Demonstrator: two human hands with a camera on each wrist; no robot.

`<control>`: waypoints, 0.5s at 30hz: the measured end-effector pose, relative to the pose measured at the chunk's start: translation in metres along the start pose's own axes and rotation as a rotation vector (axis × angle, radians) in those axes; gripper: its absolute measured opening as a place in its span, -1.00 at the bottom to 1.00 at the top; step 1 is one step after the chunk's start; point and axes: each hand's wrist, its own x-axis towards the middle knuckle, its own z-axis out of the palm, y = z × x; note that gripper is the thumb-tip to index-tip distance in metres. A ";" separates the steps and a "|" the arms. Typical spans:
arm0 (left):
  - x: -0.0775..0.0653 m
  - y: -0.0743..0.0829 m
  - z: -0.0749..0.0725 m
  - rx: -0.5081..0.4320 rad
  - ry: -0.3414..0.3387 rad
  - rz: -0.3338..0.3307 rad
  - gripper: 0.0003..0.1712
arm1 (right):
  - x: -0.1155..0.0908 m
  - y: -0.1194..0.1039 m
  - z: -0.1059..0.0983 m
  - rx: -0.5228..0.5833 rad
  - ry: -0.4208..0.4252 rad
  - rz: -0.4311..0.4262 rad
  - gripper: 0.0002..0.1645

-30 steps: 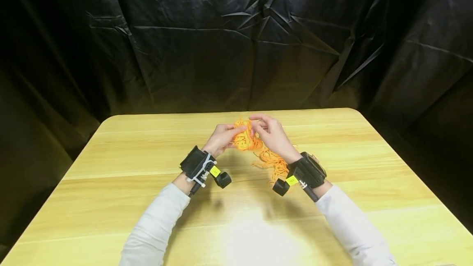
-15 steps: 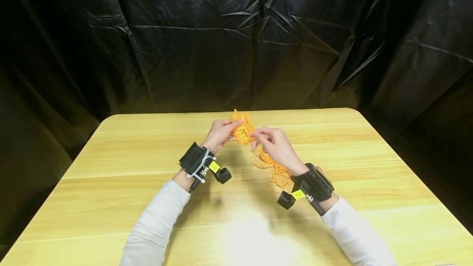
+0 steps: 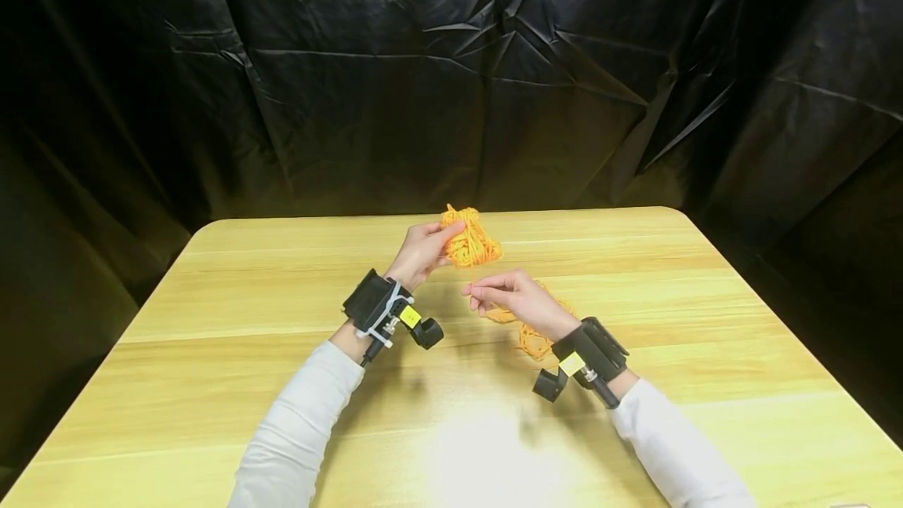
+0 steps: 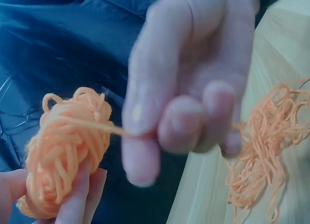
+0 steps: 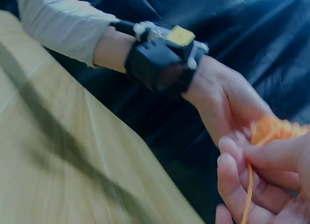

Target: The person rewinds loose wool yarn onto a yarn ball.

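An orange ball of yarn (image 3: 471,243) is held up over the far part of the table by my left hand (image 3: 421,251), thumb on its near side. In the left wrist view the yarn ball (image 4: 68,151) shows its wound strands, with fingers beneath it. My right hand (image 3: 518,298) is nearer to me and to the right, pinching a strand of yarn (image 4: 114,129) between thumb and index finger. That strand runs from the ball to the pinch, and in the right wrist view the yarn strand (image 5: 249,192) continues down across the palm.
A loose tangle of orange yarn (image 3: 536,342) lies on the wooden table (image 3: 247,382), partly hidden behind the right hand and wrist. Black sheeting (image 3: 367,132) hangs just beyond the table's far edge. Each wrist wears a strapped camera.
My right hand has come away from the ball, toward me, drawing the strand along. The left hand has raised and turned the ball slightly away from me.
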 end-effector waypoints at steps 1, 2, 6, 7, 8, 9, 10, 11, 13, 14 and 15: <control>0.000 0.000 0.000 0.003 -0.003 -0.002 -0.55 | 0.002 0.004 -0.001 0.024 -0.013 0.013 -0.64; 0.000 0.000 0.000 0.004 -0.004 -0.003 -0.55 | 0.005 0.008 -0.003 0.053 -0.025 0.027 -0.62; -0.001 -0.001 0.001 0.010 -0.018 0.001 -0.55 | 0.013 0.021 -0.011 0.232 -0.087 0.073 -0.64; -0.001 -0.001 0.001 0.014 -0.022 0.001 -0.55 | 0.015 0.022 -0.012 0.272 -0.098 0.083 -0.68; -0.001 -0.001 0.001 0.022 -0.026 0.001 -0.55 | 0.017 0.024 -0.014 0.319 -0.107 0.095 -0.72; -0.001 -0.002 0.001 0.033 -0.031 0.001 -0.55 | 0.019 0.024 -0.015 0.358 -0.114 0.105 -0.75; -0.002 -0.002 0.001 0.044 -0.037 0.002 -0.55 | 0.020 0.024 -0.017 0.391 -0.118 0.117 -0.76; -0.002 -0.003 0.000 0.054 -0.044 0.000 -0.54 | 0.022 0.024 -0.018 0.424 -0.119 0.127 -0.76; -0.003 -0.004 0.000 0.075 -0.060 -0.009 -0.55 | 0.025 0.023 -0.020 0.465 -0.123 0.132 -0.77; -0.003 -0.005 0.000 0.087 -0.070 -0.014 -0.55 | 0.026 0.022 -0.021 0.492 -0.126 0.138 -0.80; -0.003 -0.006 0.000 0.093 -0.081 -0.019 -0.55 | 0.028 0.021 -0.022 0.517 -0.134 0.143 -0.83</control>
